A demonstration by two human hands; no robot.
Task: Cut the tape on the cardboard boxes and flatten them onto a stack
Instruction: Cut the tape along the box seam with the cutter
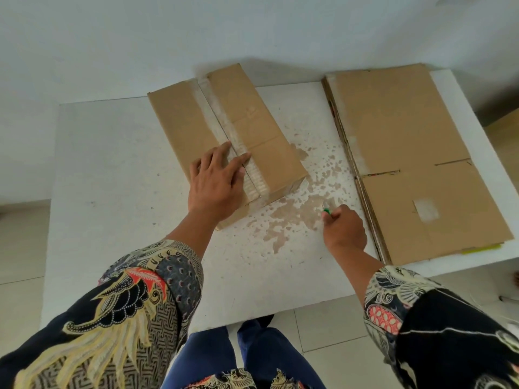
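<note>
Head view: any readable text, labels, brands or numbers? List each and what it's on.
None readable.
Taped cardboard box: plain brown faces, no print visible; the tape strip is blank.
Flattened stack: top sheet unprinted; the pale patch is a blank label or tape remnant.
Coloured print shows at the stack's edges, too small to read.
Green-handled cutter: no marking legible.

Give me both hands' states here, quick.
Left hand: open, fingers flat on the taped box.
Right hand: closed around a green-handled cutter, tip over the table.
</note>
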